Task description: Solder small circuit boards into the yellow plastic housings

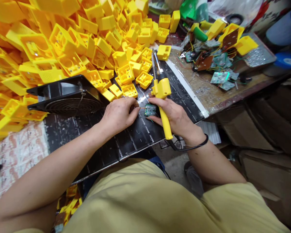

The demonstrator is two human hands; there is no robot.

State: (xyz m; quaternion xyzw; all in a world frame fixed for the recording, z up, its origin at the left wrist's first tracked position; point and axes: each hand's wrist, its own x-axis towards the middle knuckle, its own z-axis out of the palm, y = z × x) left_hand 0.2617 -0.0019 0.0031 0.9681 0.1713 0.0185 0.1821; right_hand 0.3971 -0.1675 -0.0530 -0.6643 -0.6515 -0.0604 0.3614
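Note:
My right hand (177,116) holds a small green circuit board (150,110) between thumb and fingers, just above the black bench mat (126,139). A yellow soldering gun (163,90) lies across that same hand, its metal tip pointing away from me and its black cord running over my wrist. How firmly the hand grips the gun is hidden. At the board's left edge, my left hand (122,113) is closed in a pinch on a thin reddish wire (142,107) that reaches the board. Its fingertips are partly hidden.
A big heap of yellow plastic housings (72,61) covers the back left. A black fan (70,97) stands left of my left hand. Wired circuit boards (220,63) pile up at the right, beside a tray of small metal parts (259,53). Cardboard boxes (269,181) stand below right.

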